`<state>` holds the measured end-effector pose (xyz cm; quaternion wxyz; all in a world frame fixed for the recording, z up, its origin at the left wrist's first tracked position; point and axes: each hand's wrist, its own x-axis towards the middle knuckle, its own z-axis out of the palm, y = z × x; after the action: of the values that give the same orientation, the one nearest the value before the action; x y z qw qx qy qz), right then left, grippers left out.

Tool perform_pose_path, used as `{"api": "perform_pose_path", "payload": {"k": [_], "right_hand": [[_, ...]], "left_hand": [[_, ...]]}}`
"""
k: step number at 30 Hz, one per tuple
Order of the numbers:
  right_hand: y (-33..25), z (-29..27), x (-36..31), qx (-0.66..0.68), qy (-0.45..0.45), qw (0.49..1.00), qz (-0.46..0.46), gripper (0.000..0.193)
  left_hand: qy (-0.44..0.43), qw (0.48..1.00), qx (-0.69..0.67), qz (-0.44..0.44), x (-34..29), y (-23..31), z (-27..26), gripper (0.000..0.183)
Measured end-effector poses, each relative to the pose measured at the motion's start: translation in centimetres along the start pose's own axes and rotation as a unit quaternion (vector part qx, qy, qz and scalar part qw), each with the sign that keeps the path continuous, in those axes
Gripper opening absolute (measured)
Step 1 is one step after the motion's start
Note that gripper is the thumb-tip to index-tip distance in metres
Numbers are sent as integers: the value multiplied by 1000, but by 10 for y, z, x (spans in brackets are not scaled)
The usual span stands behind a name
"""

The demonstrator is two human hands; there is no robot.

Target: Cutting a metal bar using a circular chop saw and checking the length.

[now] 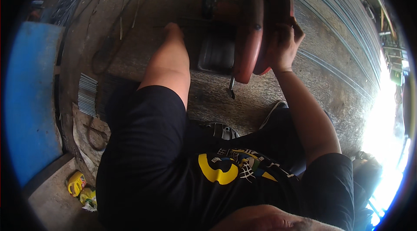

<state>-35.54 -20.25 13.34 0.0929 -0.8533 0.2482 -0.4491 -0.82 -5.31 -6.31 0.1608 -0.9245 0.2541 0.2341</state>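
Observation:
A red cut-off saw [249, 35] with a dark motor housing stands on the worn wooden boards in front of me. My right hand [284, 46] is at the right side of its red guard, with bent fingers around the edge. Left of the saw, my left arm reaches forward. My left hand [173, 31] is beside the dark motor side, in deep shade, and its fingers cannot be made out. Thin dark rods [191, 23] seem to lie near that hand. A small metal lever [231, 87] sticks out at the saw's near end.
Long thin metal rods [339, 22] run along the boards at the right. Short cut rods [87, 94] lie bundled at the left. A loose cable [123, 9] curls at the far left, beyond a blue panel [32, 105]. Yellow packets [77, 183] lie at the lower left.

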Motion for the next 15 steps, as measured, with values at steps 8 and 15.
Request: {"api": "perform_pose_path", "payload": {"k": [8, 15], "right_hand": [[-26, 2, 19, 48, -1, 997, 61, 24], [-103, -36, 67, 125, -9, 992, 31, 16]], "left_hand": [[47, 541, -803, -246, -11, -50, -8, 34], [49, 381, -891, -242, -54, -57, -15, 28]]}}
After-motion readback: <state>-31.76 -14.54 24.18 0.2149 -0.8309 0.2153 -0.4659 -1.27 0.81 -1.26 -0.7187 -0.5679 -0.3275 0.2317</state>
